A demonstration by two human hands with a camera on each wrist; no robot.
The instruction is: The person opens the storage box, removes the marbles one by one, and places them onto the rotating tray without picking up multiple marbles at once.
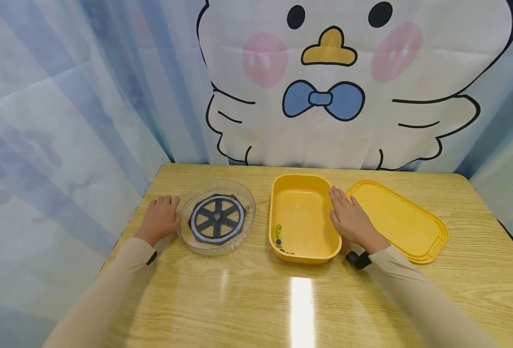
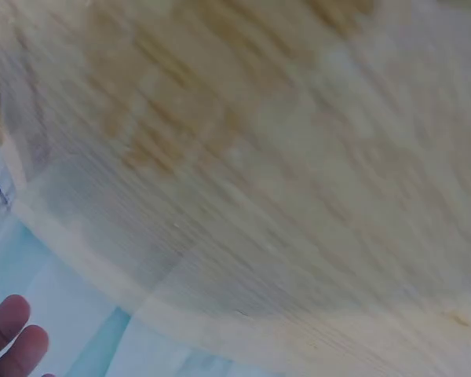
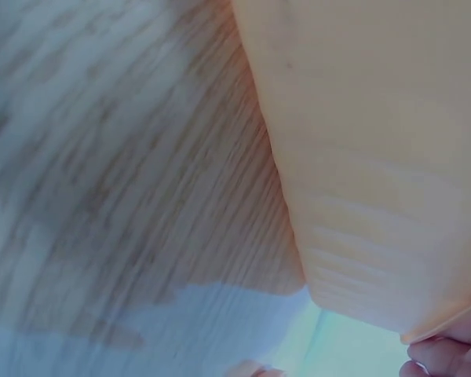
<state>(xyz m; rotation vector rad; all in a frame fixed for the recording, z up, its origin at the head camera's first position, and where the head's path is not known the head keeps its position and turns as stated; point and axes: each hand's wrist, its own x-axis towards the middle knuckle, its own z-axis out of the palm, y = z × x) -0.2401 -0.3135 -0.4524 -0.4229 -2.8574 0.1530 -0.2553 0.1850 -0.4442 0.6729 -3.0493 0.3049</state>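
At the left of the table in the head view, my left hand (image 1: 160, 217) rests against the side of a clear round dish (image 1: 248, 227). Its fingers look relaxed. A black-and-white wheel-shaped piece (image 1: 217, 217) shows within the dish, and a small red bead (image 1: 232, 195) is near the dish's far side. My right hand (image 1: 349, 217) lies along the right rim of a yellow plastic box (image 1: 304, 208), fingers straight and fingertips right at the rim. Several small green and blue beads (image 1: 278, 234) sit in the box's near left corner. The left wrist view shows loose fingertips (image 2: 16, 330) beside the dish wall.
A yellow lid (image 1: 400, 217) lies flat on the table to the right of the box, partly behind my right hand. The wooden table (image 1: 239, 299) ends at a curtain (image 1: 321, 140) with a cartoon bird. Black wrist straps (image 1: 358, 260) sit on both wrists.
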